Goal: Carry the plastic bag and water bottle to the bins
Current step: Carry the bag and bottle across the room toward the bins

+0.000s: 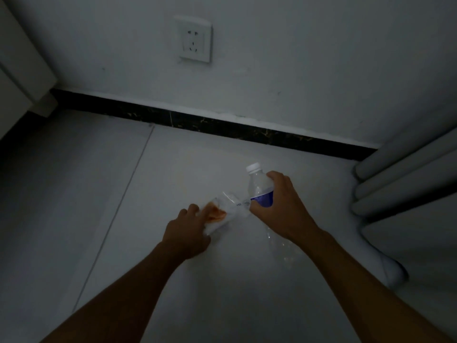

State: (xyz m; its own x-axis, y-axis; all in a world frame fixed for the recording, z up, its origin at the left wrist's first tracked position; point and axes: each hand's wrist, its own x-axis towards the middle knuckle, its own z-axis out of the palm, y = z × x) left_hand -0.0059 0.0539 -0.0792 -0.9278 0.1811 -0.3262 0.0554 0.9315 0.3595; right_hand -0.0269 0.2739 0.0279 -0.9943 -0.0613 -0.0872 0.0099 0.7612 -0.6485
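Note:
A clear plastic bag (222, 212) with an orange-red smear lies low over the pale floor near the middle of the view. My left hand (189, 231) is closed around its near end. Just to the right, my right hand (279, 204) grips a clear water bottle (259, 184) with a white cap and a blue label; the bottle tilts with its cap pointing away from me. The bottle's lower part shows faintly below my right wrist. The bag's far corner touches or overlaps the bottle's label.
A white wall with a power socket (195, 39) rises ahead, edged by a black baseboard (222, 125). White furniture (22, 70) stands at the left. Pale rounded bars (405, 174) fill the right side. The light is dim.

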